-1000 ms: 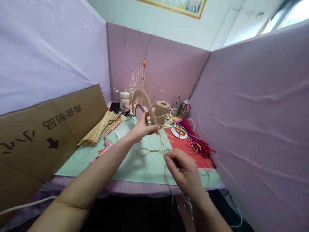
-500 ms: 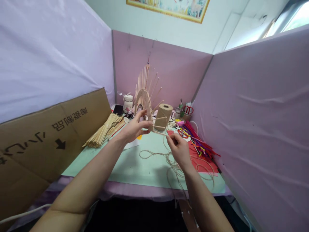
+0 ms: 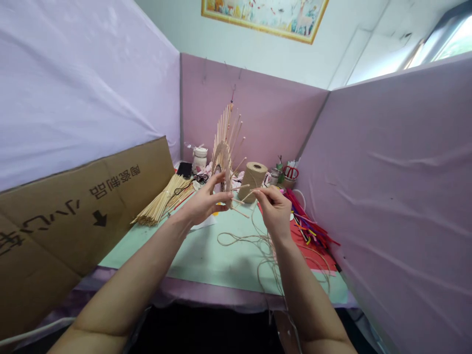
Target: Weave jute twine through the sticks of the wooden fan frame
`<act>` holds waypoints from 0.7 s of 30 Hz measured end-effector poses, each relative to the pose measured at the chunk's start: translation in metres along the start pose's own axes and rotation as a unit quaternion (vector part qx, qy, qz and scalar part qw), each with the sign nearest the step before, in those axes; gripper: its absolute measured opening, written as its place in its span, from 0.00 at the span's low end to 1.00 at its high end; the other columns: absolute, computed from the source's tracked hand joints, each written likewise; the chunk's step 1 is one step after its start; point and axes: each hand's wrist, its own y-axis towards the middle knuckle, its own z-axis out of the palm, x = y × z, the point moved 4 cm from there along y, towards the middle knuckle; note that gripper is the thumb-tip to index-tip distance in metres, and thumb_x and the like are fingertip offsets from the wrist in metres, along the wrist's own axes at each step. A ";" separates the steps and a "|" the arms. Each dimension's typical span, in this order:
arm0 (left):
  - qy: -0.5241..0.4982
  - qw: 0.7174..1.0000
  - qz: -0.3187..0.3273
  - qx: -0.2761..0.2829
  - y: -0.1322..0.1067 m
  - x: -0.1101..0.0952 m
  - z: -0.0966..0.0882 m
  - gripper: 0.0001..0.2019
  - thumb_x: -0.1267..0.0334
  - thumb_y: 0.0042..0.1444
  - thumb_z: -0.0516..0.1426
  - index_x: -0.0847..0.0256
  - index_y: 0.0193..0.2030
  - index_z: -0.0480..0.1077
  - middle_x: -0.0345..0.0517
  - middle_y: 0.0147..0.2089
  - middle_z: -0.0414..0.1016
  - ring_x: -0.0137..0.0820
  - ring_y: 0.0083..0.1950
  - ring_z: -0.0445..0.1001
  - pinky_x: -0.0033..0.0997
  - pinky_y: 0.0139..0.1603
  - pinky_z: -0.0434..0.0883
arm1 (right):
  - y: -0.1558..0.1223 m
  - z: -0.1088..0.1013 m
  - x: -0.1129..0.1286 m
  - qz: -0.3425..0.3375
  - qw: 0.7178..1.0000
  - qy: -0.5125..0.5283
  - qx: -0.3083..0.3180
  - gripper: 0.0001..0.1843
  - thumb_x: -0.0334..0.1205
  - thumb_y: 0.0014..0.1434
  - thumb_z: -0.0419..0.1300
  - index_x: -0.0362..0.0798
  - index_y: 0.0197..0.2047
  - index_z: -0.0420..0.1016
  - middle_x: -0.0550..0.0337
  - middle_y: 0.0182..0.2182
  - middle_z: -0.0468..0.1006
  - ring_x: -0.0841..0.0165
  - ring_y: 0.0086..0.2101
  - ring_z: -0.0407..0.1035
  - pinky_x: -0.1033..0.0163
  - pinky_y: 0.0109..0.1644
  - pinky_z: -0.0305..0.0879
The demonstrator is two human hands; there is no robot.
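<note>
My left hand (image 3: 204, 201) grips the lower edge of a fan-shaped woven piece (image 3: 223, 147), a disc wound with twine from which thin wooden sticks fan upward. It is held upright, seen nearly edge-on. My right hand (image 3: 273, 209) is closed in a pinch on a strand of jute twine (image 3: 258, 236) right beside the piece's lower sticks. The twine trails down from that hand in loose loops across the green mat (image 3: 199, 250) and over the table's front edge.
A spool of jute twine (image 3: 252, 181) stands behind the hands. A bundle of wooden sticks (image 3: 162, 201) lies at the left by a leaning cardboard sheet (image 3: 73, 211). Coloured pipe cleaners (image 3: 308, 223) and red paper lie at the right. Pink partition walls enclose the desk.
My right hand rose from the loose twine near the table's front up to the woven piece, carrying the strand. My left hand turned the piece until it stands nearly edge-on.
</note>
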 end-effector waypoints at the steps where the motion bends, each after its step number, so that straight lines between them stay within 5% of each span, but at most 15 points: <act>1: 0.000 1.000 0.001 -0.003 -0.001 0.000 0.001 0.32 0.59 0.48 0.66 0.47 0.60 0.61 0.49 0.70 0.50 0.31 0.47 0.71 0.34 0.42 0.72 | 0.001 0.003 0.004 -0.011 1.000 0.001 -0.010 0.10 0.43 0.59 0.63 0.48 0.31 0.80 0.64 0.22 0.65 0.72 0.26 0.60 0.64 0.31 0.57; 7: -0.017 1.000 0.008 0.008 -0.003 0.004 0.005 0.30 0.60 0.51 0.63 0.47 0.61 0.61 0.48 0.68 0.55 0.28 0.46 0.71 0.30 0.41 0.71 | -0.002 0.001 0.034 -0.137 0.986 -0.064 -0.064 0.06 0.38 0.61 0.62 0.48 0.33 0.79 0.65 0.22 0.66 0.73 0.24 0.59 0.65 0.29 0.57; 11: -0.012 0.999 -0.001 0.031 -0.001 0.007 0.010 0.38 0.62 0.48 0.65 0.48 0.66 0.57 0.51 0.68 0.57 0.30 0.47 0.71 0.29 0.41 0.70 | -0.008 -0.013 0.050 -0.228 0.961 -0.134 -0.084 0.03 0.33 0.59 0.63 0.48 0.36 0.79 0.64 0.23 0.69 0.74 0.24 0.60 0.66 0.28 0.59; 17: 0.025 0.999 0.012 0.044 0.002 0.007 0.014 0.50 0.61 0.43 0.69 0.54 0.71 0.50 0.59 0.70 0.55 0.38 0.52 0.73 0.39 0.51 0.71 | -0.017 -0.029 0.077 -0.412 0.876 -0.240 -0.069 0.14 0.28 0.55 0.66 0.49 0.44 0.77 0.62 0.25 0.70 0.72 0.25 0.62 0.65 0.29 0.60; 21: 0.031 0.999 0.005 0.041 0.003 0.008 0.015 0.52 0.61 0.40 0.71 0.55 0.71 0.49 0.60 0.73 0.48 0.41 0.52 0.75 0.45 0.56 0.71 | -0.017 -0.036 0.092 -0.482 0.834 -0.266 -0.029 0.10 0.30 0.54 0.67 0.47 0.40 0.74 0.61 0.26 0.71 0.72 0.26 0.63 0.64 0.31 0.62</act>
